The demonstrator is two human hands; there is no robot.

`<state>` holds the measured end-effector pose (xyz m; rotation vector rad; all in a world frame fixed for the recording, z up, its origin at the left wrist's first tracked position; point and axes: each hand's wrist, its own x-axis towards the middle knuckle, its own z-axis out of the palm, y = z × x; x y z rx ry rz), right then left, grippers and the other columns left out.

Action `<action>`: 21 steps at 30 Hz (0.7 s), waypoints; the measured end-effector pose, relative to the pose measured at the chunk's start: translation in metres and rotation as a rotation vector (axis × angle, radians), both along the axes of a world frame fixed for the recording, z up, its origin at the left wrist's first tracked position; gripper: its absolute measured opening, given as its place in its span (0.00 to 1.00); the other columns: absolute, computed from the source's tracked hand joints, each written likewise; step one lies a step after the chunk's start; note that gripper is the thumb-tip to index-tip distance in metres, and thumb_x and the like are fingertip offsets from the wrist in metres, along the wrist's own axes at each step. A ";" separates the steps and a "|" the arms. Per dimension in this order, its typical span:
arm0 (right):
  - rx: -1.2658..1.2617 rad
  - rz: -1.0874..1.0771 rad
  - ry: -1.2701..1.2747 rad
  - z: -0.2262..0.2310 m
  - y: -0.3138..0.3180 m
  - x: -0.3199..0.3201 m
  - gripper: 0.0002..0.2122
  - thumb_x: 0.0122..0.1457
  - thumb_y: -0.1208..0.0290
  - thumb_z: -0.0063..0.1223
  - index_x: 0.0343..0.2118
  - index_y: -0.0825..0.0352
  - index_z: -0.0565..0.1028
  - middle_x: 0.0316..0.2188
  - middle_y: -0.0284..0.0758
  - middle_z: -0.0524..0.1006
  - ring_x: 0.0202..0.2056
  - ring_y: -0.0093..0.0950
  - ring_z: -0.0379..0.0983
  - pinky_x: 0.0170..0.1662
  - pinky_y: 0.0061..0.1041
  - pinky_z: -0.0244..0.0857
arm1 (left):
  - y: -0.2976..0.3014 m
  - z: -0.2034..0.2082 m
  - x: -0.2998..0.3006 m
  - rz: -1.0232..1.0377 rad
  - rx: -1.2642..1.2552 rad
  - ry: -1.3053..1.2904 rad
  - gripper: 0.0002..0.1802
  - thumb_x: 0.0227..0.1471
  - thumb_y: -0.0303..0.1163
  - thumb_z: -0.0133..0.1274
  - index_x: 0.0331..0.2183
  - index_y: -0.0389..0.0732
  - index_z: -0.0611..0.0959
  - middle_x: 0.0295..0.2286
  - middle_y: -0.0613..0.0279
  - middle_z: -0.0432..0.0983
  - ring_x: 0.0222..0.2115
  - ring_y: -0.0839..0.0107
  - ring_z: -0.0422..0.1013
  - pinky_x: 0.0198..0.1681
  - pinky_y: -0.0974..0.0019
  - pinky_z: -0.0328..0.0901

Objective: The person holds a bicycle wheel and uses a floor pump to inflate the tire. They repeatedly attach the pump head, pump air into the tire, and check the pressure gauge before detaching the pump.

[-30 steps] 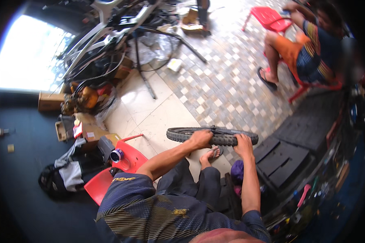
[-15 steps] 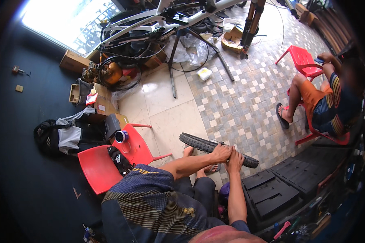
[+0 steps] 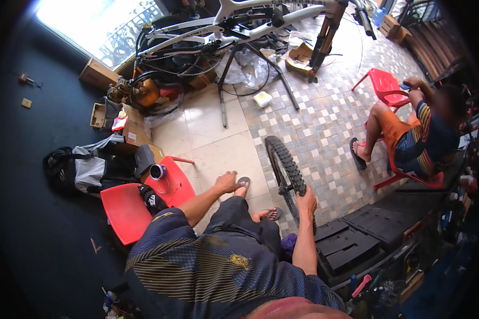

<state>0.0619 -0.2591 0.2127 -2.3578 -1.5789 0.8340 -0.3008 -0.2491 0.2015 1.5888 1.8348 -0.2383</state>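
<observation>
While our right hand (image 3: 306, 202) curls around the tyre of the bicycle wheel (image 3: 290, 165), its fingertips are partly hidden from us. The wheel stands steeply beside our right foot (image 3: 263, 215), its lower end partly covered by our forearm. Our left hand (image 3: 228, 182) hangs loosely spread, apparently holding nothing. Above, the white bicycle frame (image 3: 298, 15) is cut off.

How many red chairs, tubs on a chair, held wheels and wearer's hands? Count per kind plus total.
Red chairs: 3 (left chair, upper-right chair, occupied chair)
Tub on a chair: 1
Held wheel: 1
Wearer's hands: 2 (left hand free, right hand on the wheel)
Total: 7
</observation>
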 end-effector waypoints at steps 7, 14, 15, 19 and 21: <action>-0.233 -0.288 0.015 -0.015 -0.068 0.036 0.25 0.56 0.66 0.60 0.55 0.69 0.68 0.46 0.53 0.78 0.47 0.52 0.76 0.50 0.48 0.70 | -0.045 -0.013 -0.078 0.048 -0.155 -0.048 0.32 0.49 0.50 0.59 0.45 0.31 0.84 0.44 0.39 0.80 0.46 0.47 0.77 0.52 0.54 0.71; -0.246 -0.637 -0.012 -0.094 -0.165 0.124 0.27 0.53 0.64 0.59 0.55 0.74 0.70 0.47 0.54 0.78 0.48 0.55 0.75 0.54 0.48 0.68 | -0.048 0.006 -0.107 0.096 -0.114 -0.100 0.32 0.50 0.53 0.59 0.42 0.32 0.86 0.35 0.39 0.83 0.37 0.49 0.80 0.45 0.55 0.73; -0.247 -0.645 -0.010 -0.097 -0.178 0.139 0.28 0.53 0.64 0.60 0.54 0.74 0.71 0.48 0.54 0.78 0.49 0.54 0.75 0.55 0.48 0.68 | -0.043 0.007 -0.111 0.114 -0.116 -0.112 0.31 0.50 0.53 0.59 0.42 0.32 0.86 0.35 0.39 0.83 0.38 0.49 0.80 0.46 0.55 0.73; -0.300 -0.828 -0.012 -0.079 -0.191 0.147 0.32 0.49 0.65 0.65 0.56 0.76 0.68 0.51 0.54 0.76 0.53 0.54 0.73 0.58 0.48 0.65 | -0.023 0.006 -0.131 0.130 -0.128 -0.121 0.31 0.50 0.54 0.59 0.42 0.34 0.86 0.38 0.40 0.83 0.41 0.49 0.79 0.48 0.53 0.72; -0.435 -0.920 -0.063 -0.080 -0.185 0.157 0.33 0.49 0.65 0.64 0.58 0.75 0.67 0.52 0.55 0.74 0.54 0.55 0.72 0.60 0.48 0.64 | 0.003 0.010 -0.137 0.125 -0.107 -0.139 0.31 0.50 0.55 0.59 0.42 0.35 0.86 0.39 0.40 0.82 0.42 0.49 0.78 0.49 0.53 0.71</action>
